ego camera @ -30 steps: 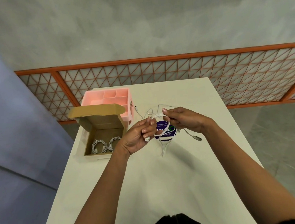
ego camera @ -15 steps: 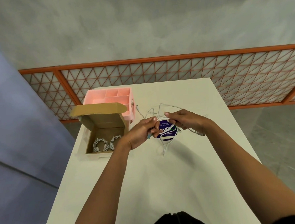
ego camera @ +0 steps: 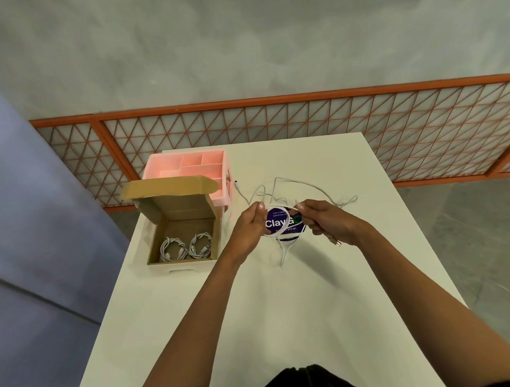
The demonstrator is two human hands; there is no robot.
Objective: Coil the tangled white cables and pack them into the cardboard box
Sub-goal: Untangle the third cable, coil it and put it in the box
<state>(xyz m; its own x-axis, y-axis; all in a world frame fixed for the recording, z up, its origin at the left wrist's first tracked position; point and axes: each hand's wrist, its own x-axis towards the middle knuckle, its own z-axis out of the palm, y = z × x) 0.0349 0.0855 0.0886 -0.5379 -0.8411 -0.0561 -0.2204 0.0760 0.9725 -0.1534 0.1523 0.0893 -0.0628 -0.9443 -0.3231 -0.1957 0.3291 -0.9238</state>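
Above the table's middle, my left hand (ego camera: 248,228) and my right hand (ego camera: 326,219) both grip a loop of white cable (ego camera: 281,236), one on each side. A strand of that cable hangs down to the table. Its plug sticks out beneath my right hand. More loose white cable (ego camera: 300,185) lies tangled on the table behind my hands. The open cardboard box (ego camera: 173,212) stands at the left with its lid up. Two coiled white cables (ego camera: 186,247) lie side by side in it.
A pink compartment tray (ego camera: 189,168) stands right behind the box. A round purple sticker (ego camera: 283,223) lies on the white table (ego camera: 287,313) under the loop. An orange lattice railing (ego camera: 303,122) runs beyond the table's far edge.
My hands have drawn a little apart and the cable loop between them has widened. The plug that lay on the table to the right now hangs under my right hand.
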